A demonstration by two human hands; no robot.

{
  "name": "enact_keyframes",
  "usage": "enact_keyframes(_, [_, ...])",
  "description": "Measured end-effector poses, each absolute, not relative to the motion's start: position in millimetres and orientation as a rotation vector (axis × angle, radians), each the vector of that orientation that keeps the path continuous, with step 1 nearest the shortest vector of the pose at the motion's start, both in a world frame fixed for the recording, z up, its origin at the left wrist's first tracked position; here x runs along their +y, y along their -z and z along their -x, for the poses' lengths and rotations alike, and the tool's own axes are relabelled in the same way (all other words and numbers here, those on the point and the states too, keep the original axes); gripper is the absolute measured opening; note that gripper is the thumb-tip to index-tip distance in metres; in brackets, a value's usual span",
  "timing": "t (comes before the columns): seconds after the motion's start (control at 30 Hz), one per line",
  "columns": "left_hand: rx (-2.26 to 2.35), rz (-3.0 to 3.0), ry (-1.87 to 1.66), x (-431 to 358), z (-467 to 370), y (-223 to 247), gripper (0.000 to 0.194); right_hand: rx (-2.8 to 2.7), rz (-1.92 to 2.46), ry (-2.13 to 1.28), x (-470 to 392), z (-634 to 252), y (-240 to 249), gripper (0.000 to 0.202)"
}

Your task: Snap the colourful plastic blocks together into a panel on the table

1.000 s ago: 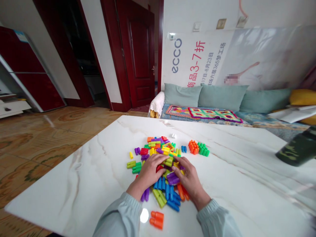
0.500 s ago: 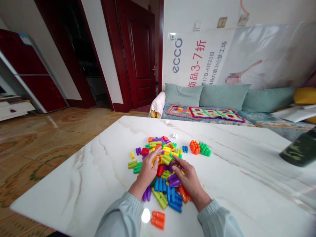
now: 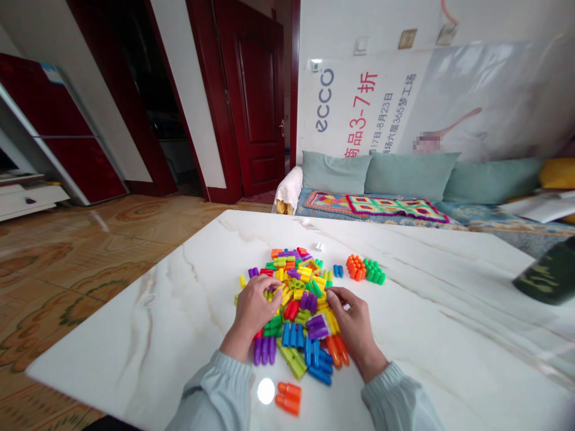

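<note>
A heap of colourful plastic toy building blocks [image 3: 293,335], shaped like joined rounded tubes, lies on a white marble-patterned table [image 3: 179,335]. At the heap's left side is my left hand [image 3: 255,304], its fingers curled and thumb near the index fingertip, close to yellow blocks [image 3: 286,294]. What sits between those fingertips is hard to make out. My right hand [image 3: 353,323] rests at the right edge, thumb and index finger brought together beside a purple block [image 3: 308,301]; anything in that pinch is hidden. Below the heap lies a separate orange block [image 3: 288,398].
Beyond the heap stand an orange cluster of blocks [image 3: 356,267] and a green cluster [image 3: 374,272], with a small blue block [image 3: 338,271] beside them. A small white piece [image 3: 319,246] lies farther back. A dark camouflage-patterned container [image 3: 545,272] is at the right.
Both hands have drawn apart, the left moving left and down, the right slightly right. The light-green block between them is no longer raised there, and more of the heap's middle shows.
</note>
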State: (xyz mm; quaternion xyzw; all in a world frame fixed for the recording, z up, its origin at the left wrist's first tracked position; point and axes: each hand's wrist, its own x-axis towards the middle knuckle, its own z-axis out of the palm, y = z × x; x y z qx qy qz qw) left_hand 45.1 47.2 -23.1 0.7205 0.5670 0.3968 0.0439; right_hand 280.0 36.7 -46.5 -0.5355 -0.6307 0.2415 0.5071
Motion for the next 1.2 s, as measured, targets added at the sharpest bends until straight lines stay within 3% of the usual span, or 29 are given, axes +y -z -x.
enact_keyframes(0.17, [1.691,-2.345,-0.997,48.1,-51.4,31.0,0.041,-1.524,1.279,-0.597,35.7,-279.7,46.0,0.038])
enact_keyframes(0.37, [1.692,-2.292,-1.032,53.3,-57.2,41.2,0.036,-1.536,1.278,-0.615,35.3,-277.6,44.4,0.038])
enact_keyframes(0.57, [1.617,-2.145,-1.221,57.3,-58.5,45.0,0.048,-1.525,1.29,-0.619,36.1,-278.2,46.5,0.037])
enact_keyframes(0.77, [1.282,-1.607,-1.461,57.0,-65.0,40.6,0.037,-1.479,1.271,-0.617,34.7,-276.2,41.7,0.034])
enact_keyframes(0.97, [0.882,-1.16,-1.315,48.7,-85.3,34.7,0.048,-1.495,1.111,-0.67,33.9,-272.6,37.5,0.031])
enact_keyframes(1.2, [0.753,-1.081,-1.202,40.8,-96.0,28.0,0.048,-1.582,0.949,-0.785,37.0,-270.0,42.5,0.043])
